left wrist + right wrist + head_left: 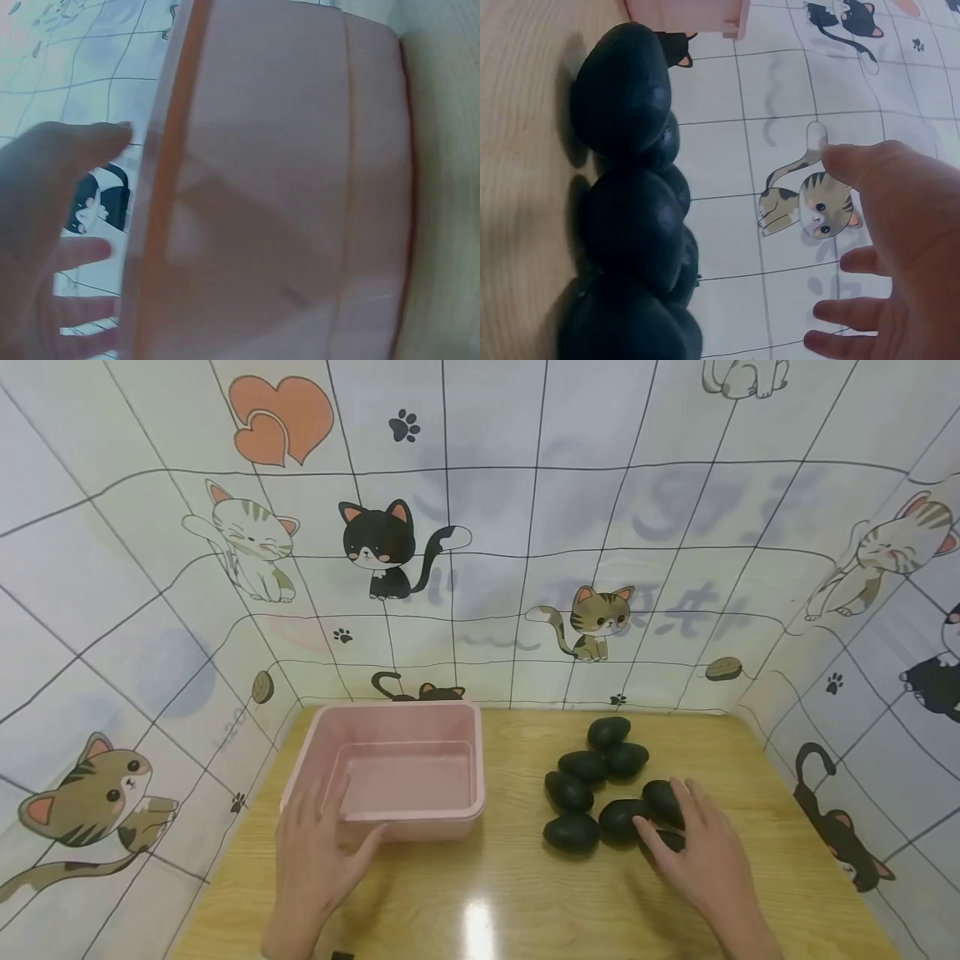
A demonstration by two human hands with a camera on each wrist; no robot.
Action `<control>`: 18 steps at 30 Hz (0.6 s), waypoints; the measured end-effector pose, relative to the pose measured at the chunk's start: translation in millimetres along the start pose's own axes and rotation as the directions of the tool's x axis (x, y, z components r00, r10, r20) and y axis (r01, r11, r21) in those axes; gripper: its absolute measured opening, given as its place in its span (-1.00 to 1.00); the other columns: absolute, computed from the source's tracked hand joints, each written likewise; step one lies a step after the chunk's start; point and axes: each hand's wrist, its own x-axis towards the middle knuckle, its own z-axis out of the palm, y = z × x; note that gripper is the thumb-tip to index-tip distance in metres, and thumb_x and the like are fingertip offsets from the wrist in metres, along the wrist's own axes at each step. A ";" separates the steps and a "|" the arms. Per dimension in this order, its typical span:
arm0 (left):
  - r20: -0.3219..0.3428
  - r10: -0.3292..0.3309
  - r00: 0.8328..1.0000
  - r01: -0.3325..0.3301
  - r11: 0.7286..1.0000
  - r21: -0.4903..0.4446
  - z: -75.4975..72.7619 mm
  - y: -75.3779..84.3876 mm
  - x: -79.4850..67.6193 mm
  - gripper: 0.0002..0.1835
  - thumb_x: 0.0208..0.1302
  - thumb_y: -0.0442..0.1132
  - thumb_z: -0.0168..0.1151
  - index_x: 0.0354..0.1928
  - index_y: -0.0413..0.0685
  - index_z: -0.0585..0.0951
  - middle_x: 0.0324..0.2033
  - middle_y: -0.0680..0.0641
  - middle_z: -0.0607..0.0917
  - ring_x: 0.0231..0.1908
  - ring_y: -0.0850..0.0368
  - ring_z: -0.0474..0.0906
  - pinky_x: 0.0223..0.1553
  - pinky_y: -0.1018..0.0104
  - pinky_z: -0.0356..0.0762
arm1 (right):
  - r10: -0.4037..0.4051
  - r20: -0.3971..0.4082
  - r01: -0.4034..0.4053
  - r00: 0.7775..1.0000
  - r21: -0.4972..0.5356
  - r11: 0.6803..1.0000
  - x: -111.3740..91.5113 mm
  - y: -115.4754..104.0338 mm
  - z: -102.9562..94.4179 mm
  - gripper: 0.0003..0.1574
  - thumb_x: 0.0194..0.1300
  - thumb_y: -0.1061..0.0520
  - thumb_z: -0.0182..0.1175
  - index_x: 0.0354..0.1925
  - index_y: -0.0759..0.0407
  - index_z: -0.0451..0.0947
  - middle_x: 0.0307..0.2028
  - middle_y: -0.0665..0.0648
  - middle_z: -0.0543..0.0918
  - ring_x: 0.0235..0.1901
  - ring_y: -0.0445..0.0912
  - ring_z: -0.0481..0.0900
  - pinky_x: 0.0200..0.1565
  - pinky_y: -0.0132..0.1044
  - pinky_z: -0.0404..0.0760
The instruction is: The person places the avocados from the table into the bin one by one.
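A pink rectangular plastic basin [408,829] stands at the left of the table, with nothing inside it. My left hand [318,860] is at its front left corner, fingers spread and nearly straight; in the left wrist view the thumb and fingers hang beside the basin's rim [161,195], gripping nothing. To the right lie several dark green avocados [572,833] in a loose cluster. Over the nearest right ones hovers my right hand [705,864], its thumb and fingers apart. The right wrist view shows a gap between that hand and the avocados [630,225]. One avocado is partly hidden under it.
The wooden table [517,893] carries the basin and the avocados. A white wall covering [495,527] with cat drawings and grid lines rises at the back and both sides. A small dark object [342,956] shows at the bottom edge near the left wrist.
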 end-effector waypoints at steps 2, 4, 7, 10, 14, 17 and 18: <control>-0.075 0.009 0.997 -0.012 0.999 -0.042 3.8 -2.1 -0.7 0.10 0.04 0.19 0.52 0.65 0.18 0.28 0.43 -0.38 0.49 0.41 -0.39 0.38 0.34 -0.51 0.24 | 0.013 -0.031 -0.012 0.999 0.048 0.999 0.2 2.9 3.2 0.12 0.43 -0.40 0.25 0.61 0.23 0.21 0.53 0.53 0.31 0.41 0.54 0.31 0.28 0.56 0.32; -0.131 0.008 0.991 -0.019 0.997 -0.078 7.4 -4.6 -1.6 0.11 0.00 0.17 0.52 0.65 0.19 0.29 0.38 -0.37 0.54 0.36 -0.37 0.43 0.30 -0.48 0.27 | 0.027 -0.062 -0.021 0.998 0.097 0.995 -0.4 6.2 6.5 0.08 0.43 -0.35 0.28 0.60 0.24 0.24 0.50 0.50 0.37 0.42 0.52 0.34 0.28 0.53 0.34; -0.194 -0.003 0.981 -0.019 0.994 -0.111 13.0 -7.9 -3.9 0.08 -0.02 0.17 0.51 0.61 0.18 0.36 0.31 -0.37 0.59 0.28 -0.37 0.47 0.25 -0.41 0.31 | 0.051 -0.089 -0.037 0.995 0.156 0.987 -1.8 10.3 11.0 0.02 0.44 -0.27 0.31 0.58 0.27 0.27 0.47 0.49 0.42 0.42 0.50 0.34 0.30 0.50 0.34; -0.250 -0.013 0.968 -0.018 0.992 -0.123 18.9 -11.6 -7.0 -0.01 -0.01 0.21 0.48 0.53 0.07 0.48 0.25 -0.39 0.60 0.20 -0.40 0.48 0.20 -0.35 0.32 | 0.078 -0.105 -0.056 0.991 0.197 0.979 -3.7 13.6 14.0 -0.02 0.43 -0.22 0.34 0.55 0.29 0.32 0.44 0.49 0.46 0.41 0.50 0.35 0.32 0.49 0.34; -0.331 -0.017 0.944 -0.032 0.989 -0.142 25.4 -14.6 -11.4 -0.13 0.02 0.22 0.45 0.33 -0.14 0.63 0.19 -0.43 0.61 0.14 -0.43 0.48 0.14 -0.30 0.31 | 0.099 -0.138 -0.066 0.985 0.229 0.971 -6.9 22.4 20.8 -0.08 0.41 -0.16 0.38 0.49 0.31 0.39 0.41 0.48 0.51 0.39 0.48 0.39 0.31 0.46 0.36; -0.390 -0.024 0.920 -0.048 0.984 -0.173 30.2 -16.2 -14.9 -0.24 0.09 0.24 0.43 0.15 -0.25 0.70 0.17 -0.44 0.62 0.09 -0.41 0.47 0.18 -0.17 0.27 | 0.100 -0.161 -0.060 0.982 0.237 0.970 -9.2 30.8 28.0 -0.12 0.39 -0.13 0.40 0.46 0.32 0.43 0.38 0.47 0.54 0.36 0.46 0.43 0.31 0.44 0.37; -0.411 -0.026 0.911 -0.056 0.981 -0.186 32.0 -17.1 -15.6 -0.27 0.12 0.25 0.43 0.10 -0.25 0.72 0.15 -0.44 0.63 0.07 -0.39 0.47 0.20 -0.10 0.25 | 0.100 -0.162 -0.059 0.982 0.238 0.970 -9.7 33.2 30.2 -0.12 0.39 -0.13 0.41 0.45 0.32 0.44 0.38 0.47 0.55 0.36 0.47 0.43 0.31 0.44 0.37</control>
